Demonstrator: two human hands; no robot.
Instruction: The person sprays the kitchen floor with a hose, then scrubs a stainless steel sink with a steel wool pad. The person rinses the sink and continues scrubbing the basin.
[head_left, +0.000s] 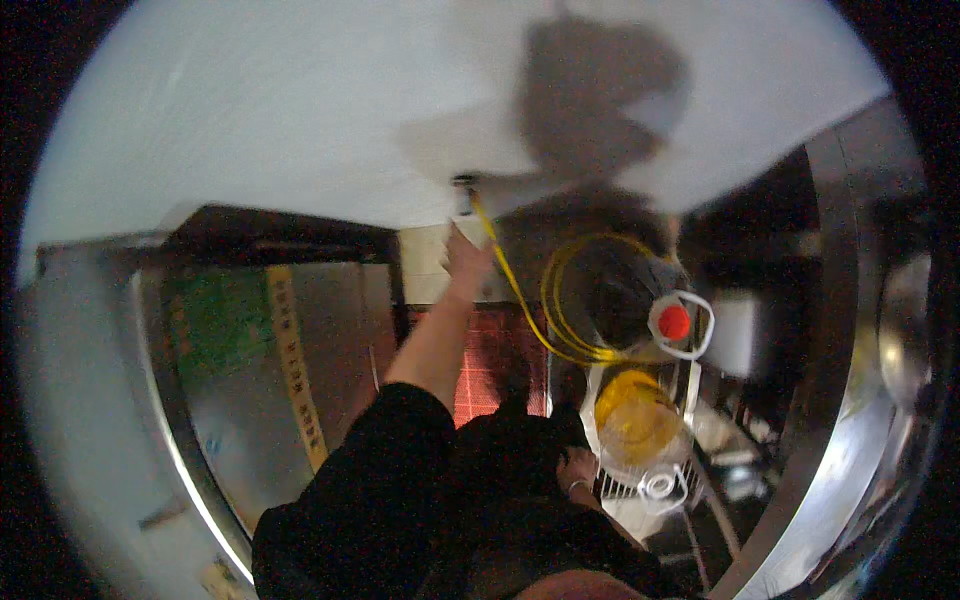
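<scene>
My left hand (469, 259) reaches up to a small pale box or plate (472, 227) low on the white wall; blur hides whether the fingers hold it. A dark fitting (465, 181) sits just above, and a yellow cable or hose (506, 266) runs down from beside it into loose coils. My right hand (577, 469) is low, close to my dark clothing and beside a white rack (619, 484). Its fingers are partly hidden, so a grip cannot be made out. Near it stands a clear plastic jug with yellow contents (637, 424).
A white-handled container with a red cap (674, 322) is right of the coils. Cardboard boxes (322, 315) with printed tape fill a shelf at left. Red tiled or mesh flooring (480, 367) lies below. A curved metal edge (840, 465) runs along the right.
</scene>
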